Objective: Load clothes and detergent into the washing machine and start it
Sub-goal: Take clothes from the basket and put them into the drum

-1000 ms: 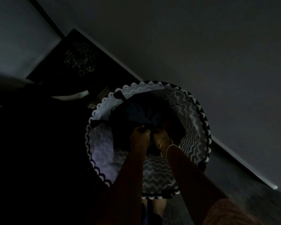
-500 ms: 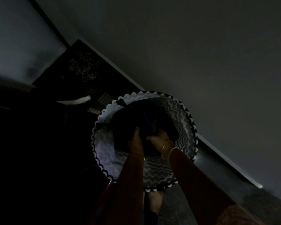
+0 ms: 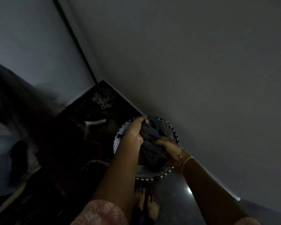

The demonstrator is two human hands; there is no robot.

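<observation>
A round laundry basket (image 3: 152, 175) with a grey zigzag lining and a black-and-white toothed rim stands on the dark floor by the wall. A bundle of dark striped clothes (image 3: 150, 138) fills it and rises above its rim. My left hand (image 3: 137, 127) grips the far upper part of the bundle. My right hand (image 3: 166, 146) grips its near right side. No washing machine or detergent is in view.
A grey wall (image 3: 201, 78) runs close along the right; its corner is behind the basket. A dark low piece of furniture (image 3: 94, 114) with a pale crumpled thing on it stands left of the basket. My bare feet (image 3: 146, 203) stand just before the basket. The room is very dim.
My hands moved apart from the middle of the clothes and took hold of the bundle's two sides. The bundle has risen above the rim. The view has pulled back and up.
</observation>
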